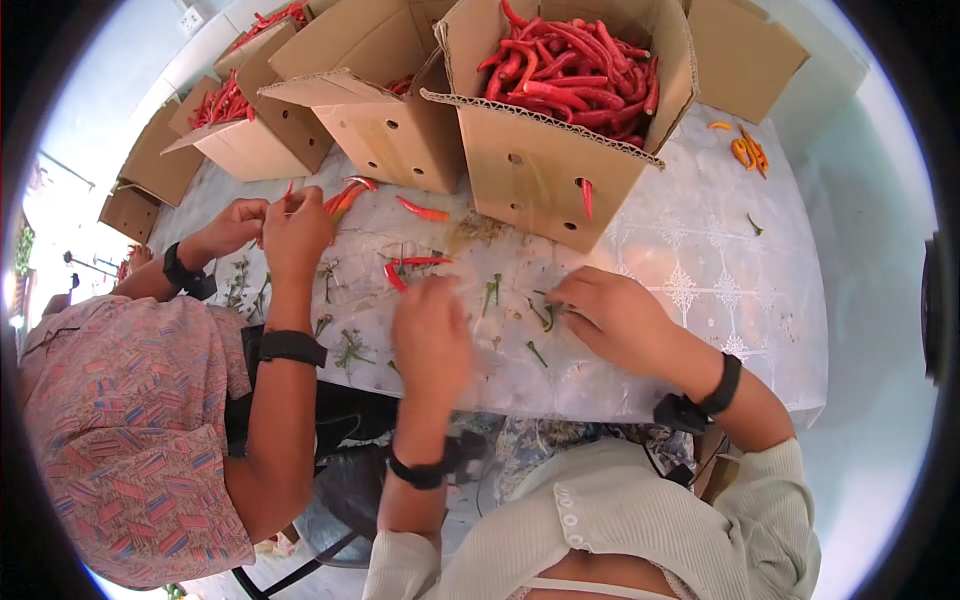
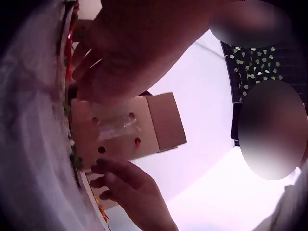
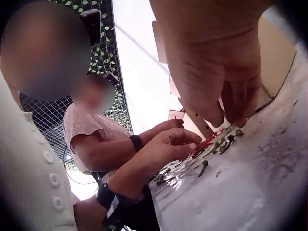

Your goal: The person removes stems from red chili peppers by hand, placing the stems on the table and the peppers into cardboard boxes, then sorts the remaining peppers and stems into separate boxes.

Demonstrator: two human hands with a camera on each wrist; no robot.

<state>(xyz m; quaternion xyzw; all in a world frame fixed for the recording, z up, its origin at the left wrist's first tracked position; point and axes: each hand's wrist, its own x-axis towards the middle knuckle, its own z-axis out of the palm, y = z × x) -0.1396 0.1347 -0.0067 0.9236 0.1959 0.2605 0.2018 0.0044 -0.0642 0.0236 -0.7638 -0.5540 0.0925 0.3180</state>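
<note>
Blurred by motion, my left hand (image 1: 432,335) is over the table, its fingertips right at two red chillies (image 1: 418,262). In the left wrist view its fingers (image 2: 86,62) stretch toward a red chilli (image 2: 69,55). My right hand (image 1: 625,315) is low over the table, with loosely bent fingers and its fingertips at a green chilli stem (image 1: 548,315). In the right wrist view its fingers (image 3: 236,103) point down at scattered stems (image 3: 224,144). More cut-off green stems (image 1: 490,292) lie between my hands. Another red-orange chilli (image 1: 422,209) lies farther back.
A cardboard box (image 1: 540,180) heaped with red chillies (image 1: 575,75) stands behind my hands. More boxes (image 1: 385,140) line the back left. On my left another person's hands (image 1: 295,235) hold chillies. Orange chillies (image 1: 750,152) lie at the back right on the plastic-covered table (image 1: 720,300).
</note>
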